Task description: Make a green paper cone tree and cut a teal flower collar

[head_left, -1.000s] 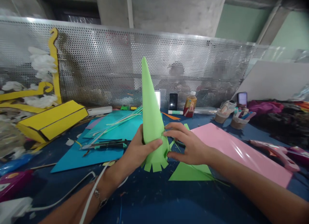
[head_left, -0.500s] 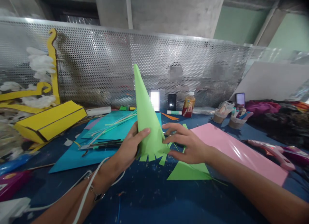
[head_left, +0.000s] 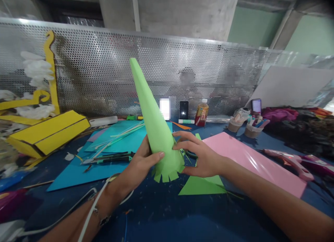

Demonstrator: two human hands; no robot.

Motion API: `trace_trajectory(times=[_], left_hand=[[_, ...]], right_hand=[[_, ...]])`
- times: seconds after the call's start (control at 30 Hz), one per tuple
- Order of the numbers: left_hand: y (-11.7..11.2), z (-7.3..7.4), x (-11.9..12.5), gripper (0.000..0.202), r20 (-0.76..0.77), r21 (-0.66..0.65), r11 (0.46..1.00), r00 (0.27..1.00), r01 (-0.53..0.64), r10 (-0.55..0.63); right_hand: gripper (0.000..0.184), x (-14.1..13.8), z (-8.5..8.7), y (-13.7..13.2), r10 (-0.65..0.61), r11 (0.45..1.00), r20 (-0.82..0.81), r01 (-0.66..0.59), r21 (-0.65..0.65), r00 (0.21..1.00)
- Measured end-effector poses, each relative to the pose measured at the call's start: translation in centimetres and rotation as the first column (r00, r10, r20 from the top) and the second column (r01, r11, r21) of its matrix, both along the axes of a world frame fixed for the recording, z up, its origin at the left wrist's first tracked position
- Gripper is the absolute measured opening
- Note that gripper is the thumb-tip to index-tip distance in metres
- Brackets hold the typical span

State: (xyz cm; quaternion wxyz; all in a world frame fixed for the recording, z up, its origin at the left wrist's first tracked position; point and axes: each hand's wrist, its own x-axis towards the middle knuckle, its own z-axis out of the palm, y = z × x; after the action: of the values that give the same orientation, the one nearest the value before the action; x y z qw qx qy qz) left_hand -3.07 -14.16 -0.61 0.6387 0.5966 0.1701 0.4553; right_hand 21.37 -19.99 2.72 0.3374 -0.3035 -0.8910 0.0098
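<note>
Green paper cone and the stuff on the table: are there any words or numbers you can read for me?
No text can be read. The green paper cone shows no writing. The label on the plastic bottle is too small and blurred to read.

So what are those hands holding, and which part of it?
A green paper cone, held low near its fringed wide end: the left hand wraps around it, and the right hand touches the opposite side.

One green cone [head_left: 156, 127], one green triangle [head_left: 200, 186], one pink sheet [head_left: 250, 158], two blue sheets [head_left: 86, 176]. Three phones [head_left: 184, 110], one bottle [head_left: 201, 113], two cups [head_left: 252, 131], one glue gun [head_left: 287, 163], one yellow box [head_left: 47, 134].
</note>
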Motion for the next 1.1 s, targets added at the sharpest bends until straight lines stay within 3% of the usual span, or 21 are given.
trace_trajectory(times=[0.2, 0.37, 0.5, 0.6, 0.73, 0.97, 1.1], left_hand=[[-1.2, 0.9, 0.1, 0.067, -0.021, 0.047, 0.998, 0.999, 0.031, -0.03], [-2.1, 1.4, 0.9, 0.071, -0.119, 0.13, 0.987, 0.987, -0.09, 0.106], [-1.4, 1.3, 1.2, 0.073, -0.026, -0.057, 0.98, 0.982, -0.188, 0.187], [-0.8, 1.7, 1.3, 0.072, 0.047, -0.224, 0.956, 0.978, -0.188, 0.203], [-0.8, 2.3, 1.5, 0.067, 0.093, -0.338, 0.929, 0.977, -0.149, 0.191], [-1.0, 2.0, 1.8, 0.061, 0.051, -0.371, 0.922, 0.989, -0.109, 0.137], [-1.2, 1.8, 1.9, 0.067, 0.034, -0.344, 0.935, 0.994, -0.082, 0.099]], right_hand=[[0.068, -0.2, -0.3, 0.1, -0.032, 0.998, -0.032, 0.033, 0.052, 0.999], [0.078, -0.4, -0.5, 0.2, -0.051, 0.997, -0.041, 0.053, 0.063, 0.998], [0.089, -0.1, -0.1, 0.2, 0.008, 0.994, -0.02, -0.006, 0.105, 1.0], [0.068, -0.1, 0.2, 0.3, -0.006, 0.984, 0.024, 0.001, 0.177, 1.0], [0.036, -0.4, 0.5, 0.4, -0.007, 0.965, 0.082, -0.015, 0.263, 0.997], [0.018, -0.8, 0.8, 0.1, -0.011, 0.951, 0.1, -0.021, 0.31, 0.995], [0.027, -0.9, 0.7, 0.1, -0.039, 0.95, 0.078, 0.013, 0.312, 0.996]])
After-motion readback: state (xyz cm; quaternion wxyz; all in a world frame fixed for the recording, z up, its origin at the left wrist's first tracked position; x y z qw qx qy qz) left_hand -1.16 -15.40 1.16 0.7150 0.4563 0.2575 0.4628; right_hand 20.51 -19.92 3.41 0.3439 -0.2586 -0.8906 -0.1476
